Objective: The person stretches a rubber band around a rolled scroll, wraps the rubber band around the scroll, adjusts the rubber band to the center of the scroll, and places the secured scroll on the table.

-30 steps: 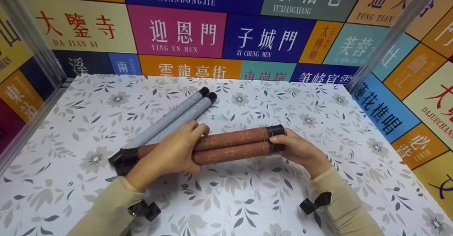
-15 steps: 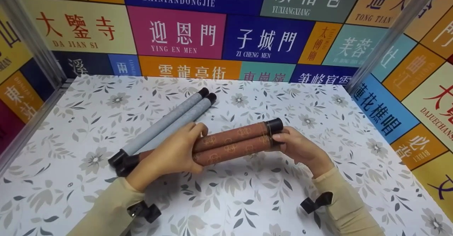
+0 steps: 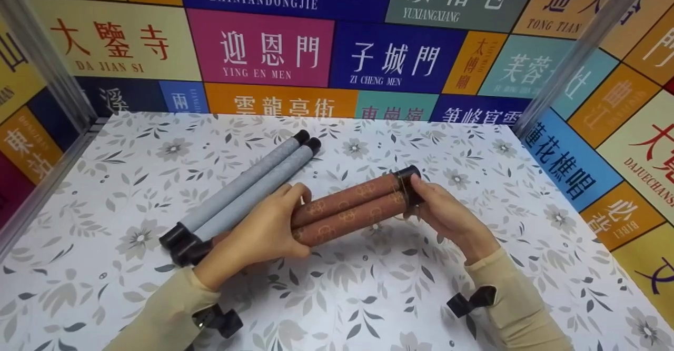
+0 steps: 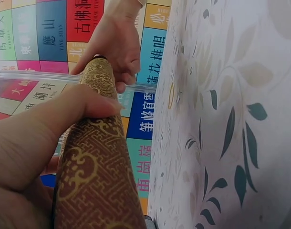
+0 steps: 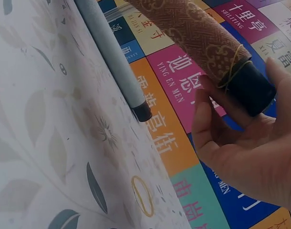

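A brown double-roller scroll [image 3: 350, 209] with gold patterns and black end caps is held above the table, its right end raised. My left hand [image 3: 263, 224] grips it near the middle, with the thumb [image 4: 100, 105] along the roll. At the right end, my right hand [image 3: 447, 214] holds the black caps between thumb and curled fingers. A thin yellow rubber band [image 5: 229, 76] loops round the scroll beside that cap. Behind the left hand, a grey-blue scroll [image 3: 253, 182] with black caps lies diagonally on the table. My left forearm and hand hide the brown scroll's left part.
A white cloth [image 3: 337, 298] with grey flowers and leaves covers the table. A loose yellow ring, like another rubber band, [image 5: 150, 198] shows low over the cloth. Colourful printed panels [image 3: 263, 46] stand at the back and sides, with clear corner posts [image 3: 574, 51].
The brown scroll's right end has risen and tilted upward. My right thumb has shifted up over the black caps. My left hand keeps its grip; the grey-blue scroll stays put.
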The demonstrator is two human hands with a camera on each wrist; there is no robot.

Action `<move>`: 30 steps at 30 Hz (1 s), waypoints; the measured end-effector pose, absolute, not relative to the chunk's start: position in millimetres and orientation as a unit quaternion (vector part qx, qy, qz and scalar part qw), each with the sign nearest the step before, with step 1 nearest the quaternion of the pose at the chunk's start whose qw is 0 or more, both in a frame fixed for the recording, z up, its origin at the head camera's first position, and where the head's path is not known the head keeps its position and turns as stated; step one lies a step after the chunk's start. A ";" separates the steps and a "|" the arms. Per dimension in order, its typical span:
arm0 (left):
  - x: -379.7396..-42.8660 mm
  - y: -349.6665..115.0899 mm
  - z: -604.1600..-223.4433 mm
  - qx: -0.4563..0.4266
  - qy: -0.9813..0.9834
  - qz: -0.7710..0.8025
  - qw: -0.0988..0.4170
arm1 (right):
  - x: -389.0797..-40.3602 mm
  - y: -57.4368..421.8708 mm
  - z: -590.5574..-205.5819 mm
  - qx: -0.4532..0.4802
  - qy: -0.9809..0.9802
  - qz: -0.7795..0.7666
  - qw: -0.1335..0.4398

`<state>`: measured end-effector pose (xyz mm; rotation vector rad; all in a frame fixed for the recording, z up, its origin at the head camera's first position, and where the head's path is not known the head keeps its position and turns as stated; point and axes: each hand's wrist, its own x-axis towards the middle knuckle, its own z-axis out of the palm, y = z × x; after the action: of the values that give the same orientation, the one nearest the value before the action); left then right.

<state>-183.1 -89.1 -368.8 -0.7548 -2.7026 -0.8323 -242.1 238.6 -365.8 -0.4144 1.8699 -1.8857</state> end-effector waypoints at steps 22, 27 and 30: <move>-180.7 -85.7 -366.2 -0.175 -0.889 -0.421 0.043 | -243.8 222.3 -388.9 -0.229 0.760 -0.588 -0.157; -179.1 -83.5 -365.8 -0.168 -0.884 -0.435 0.031 | -243.7 217.4 -394.7 -0.237 0.762 -0.534 -0.279; -178.4 -82.2 -366.7 -0.162 -0.882 -0.442 0.025 | -241.2 212.3 -394.6 -0.214 0.759 -0.535 -0.303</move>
<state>-178.4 -82.2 -366.7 -0.5011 -2.7275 -1.3653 -241.2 212.3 -394.6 -0.8428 2.9941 -2.1085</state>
